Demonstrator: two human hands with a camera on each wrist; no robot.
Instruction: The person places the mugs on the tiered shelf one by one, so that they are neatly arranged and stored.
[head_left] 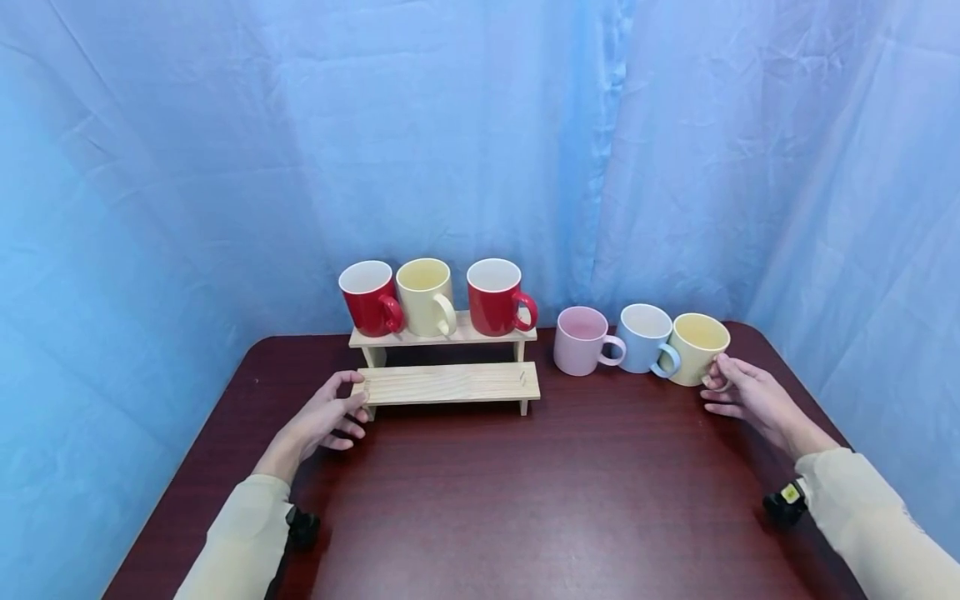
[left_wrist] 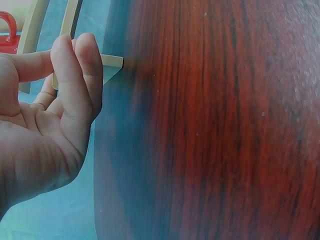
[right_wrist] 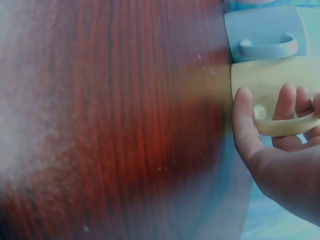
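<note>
My left hand [head_left: 321, 419] is at the left end of the low front step of a two-tier wooden stand [head_left: 450, 383]. Its thumb and a finger pinch that end, while the other fingers curl below. On the upper tier stand a red mug [head_left: 367, 308], a pale yellow mug [head_left: 422, 310] and another red mug [head_left: 491, 304], all upright. Over on the right, my right hand [head_left: 753, 402] holds the handle of a second yellow mug [head_left: 688, 358]. In the right wrist view, fingers pass behind that handle [right_wrist: 282, 127]. This mug is upright, close against a light blue mug [head_left: 637, 354].
A pink mug [head_left: 577, 350] stands left of the light blue mug, handle pointing right. The dark red-brown wooden table [head_left: 525, 500] stretches out in front of the stand. Blue curtains [head_left: 450, 150] hang behind and at both sides.
</note>
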